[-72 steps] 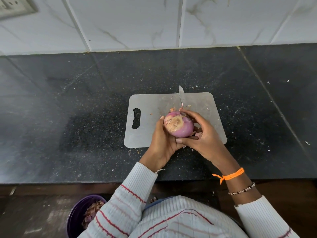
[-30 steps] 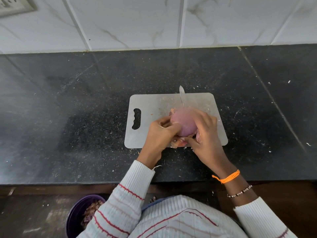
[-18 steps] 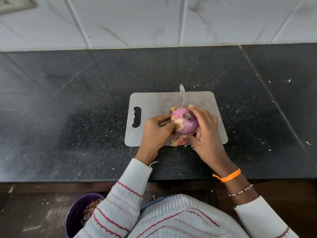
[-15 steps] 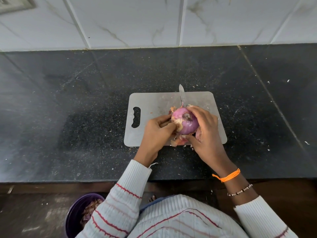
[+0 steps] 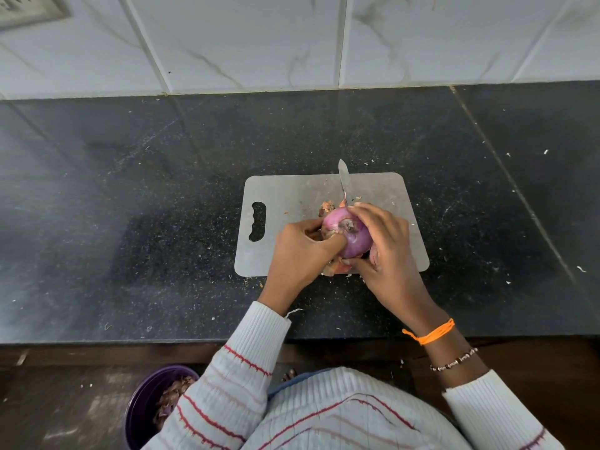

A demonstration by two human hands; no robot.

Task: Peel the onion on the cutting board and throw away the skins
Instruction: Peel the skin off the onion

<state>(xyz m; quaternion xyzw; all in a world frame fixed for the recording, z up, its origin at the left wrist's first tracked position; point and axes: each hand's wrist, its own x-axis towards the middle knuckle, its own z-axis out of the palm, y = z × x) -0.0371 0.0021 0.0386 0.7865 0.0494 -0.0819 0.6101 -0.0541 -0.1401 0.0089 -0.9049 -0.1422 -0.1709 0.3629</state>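
- While both hands meet over the grey cutting board [image 5: 292, 203] at frame centre, the red onion [image 5: 352, 237] sits between them, above the board's lower right part.
- Right hand [image 5: 386, 254]: fingers curled over the onion's right side and top, thumb below it; grip holding the onion.
- Left hand [image 5: 300, 251]: thumb tip pressed against the onion's left face just below the dark root end; fingers curled behind a tan flap of skin [image 5: 328, 234] there. Grip reads as pinching that skin.
- Loose skins [image 5: 336, 267] lie on the board's lower edge under the hands; a few scraps [image 5: 327, 206] lie just above the onion.
- Knife [image 5: 343, 178]: blade tip pokes past the board's top edge; handle hidden behind the onion and right hand.
- Board rests on a dark speckled bench [image 5: 130, 206], handle slot toward frame left; white flecks scattered over the bench.
- Purple bin [image 5: 143, 404] at lower left of frame, on the floor, with brownish skins inside, partly covered by the striped sleeve [image 5: 233, 378].
- Right wrist wears an orange thread [image 5: 430, 334] and a beaded bracelet [image 5: 454, 363].
- White marbled tiles [image 5: 259, 43] fill the upper frame.
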